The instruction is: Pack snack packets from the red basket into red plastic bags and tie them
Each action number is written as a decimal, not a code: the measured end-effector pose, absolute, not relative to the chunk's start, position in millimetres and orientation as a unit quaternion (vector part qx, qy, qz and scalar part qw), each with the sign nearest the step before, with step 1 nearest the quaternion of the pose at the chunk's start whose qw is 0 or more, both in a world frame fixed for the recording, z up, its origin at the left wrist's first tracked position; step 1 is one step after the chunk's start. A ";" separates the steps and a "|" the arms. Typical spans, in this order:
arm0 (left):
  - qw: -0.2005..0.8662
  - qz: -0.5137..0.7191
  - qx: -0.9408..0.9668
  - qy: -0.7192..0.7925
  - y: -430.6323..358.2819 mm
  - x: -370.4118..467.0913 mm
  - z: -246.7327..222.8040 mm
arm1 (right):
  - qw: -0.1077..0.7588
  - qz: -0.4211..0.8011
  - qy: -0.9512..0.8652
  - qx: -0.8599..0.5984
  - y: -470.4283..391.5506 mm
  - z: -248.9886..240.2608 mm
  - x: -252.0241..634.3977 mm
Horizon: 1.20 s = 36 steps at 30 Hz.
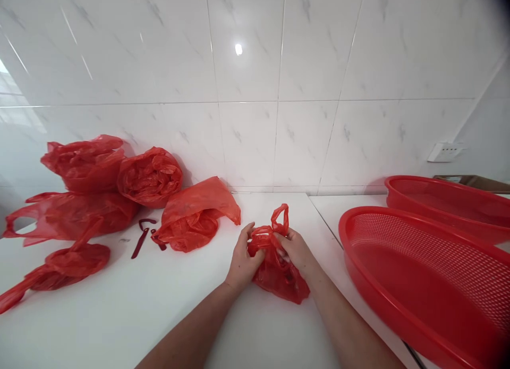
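Note:
A small red plastic bag (281,278) rests on the white table in front of me, its handle loops standing up at the top. My left hand (244,260) grips the bag's left upper side, thumb and fingers closed on the plastic. On the other side, my right hand (295,250) pinches the gathered plastic below the raised loop. What the bag holds cannot be made out through the plastic.
Several red bags (151,177) lie at the left and back left. Near them are dark red strap-like pieces (139,244). Two red baskets (422,284) stand at the right, with a cardboard box (478,183) behind. A tiled wall (247,140) bounds the back.

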<state>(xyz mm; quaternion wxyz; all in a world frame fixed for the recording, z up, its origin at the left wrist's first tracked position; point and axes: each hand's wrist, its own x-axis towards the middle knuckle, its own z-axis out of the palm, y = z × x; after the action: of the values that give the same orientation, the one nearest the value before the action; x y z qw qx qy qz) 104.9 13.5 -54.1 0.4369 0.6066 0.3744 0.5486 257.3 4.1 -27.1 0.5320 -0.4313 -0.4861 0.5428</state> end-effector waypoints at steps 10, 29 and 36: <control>0.571 0.505 0.568 0.312 13.9 103.9 -50.2 | 0.464 0.552 -0.562 -0.406 -3.0 -25.7 259.9; 0.686 0.525 0.444 0.240 22.9 101.8 -54.1 | 0.481 0.354 -0.605 -0.526 1.9 -28.8 272.8; 0.673 0.470 0.519 0.239 19.0 101.9 -53.0 | 0.512 0.276 -0.571 -0.580 2.0 -35.1 272.0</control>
<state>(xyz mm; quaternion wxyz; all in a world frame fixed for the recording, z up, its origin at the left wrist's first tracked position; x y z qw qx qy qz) 101.9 19.0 -53.0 0.6729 0.5187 0.2395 0.4700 272.0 2.0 -35.1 0.5116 -0.5803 -0.5705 0.2757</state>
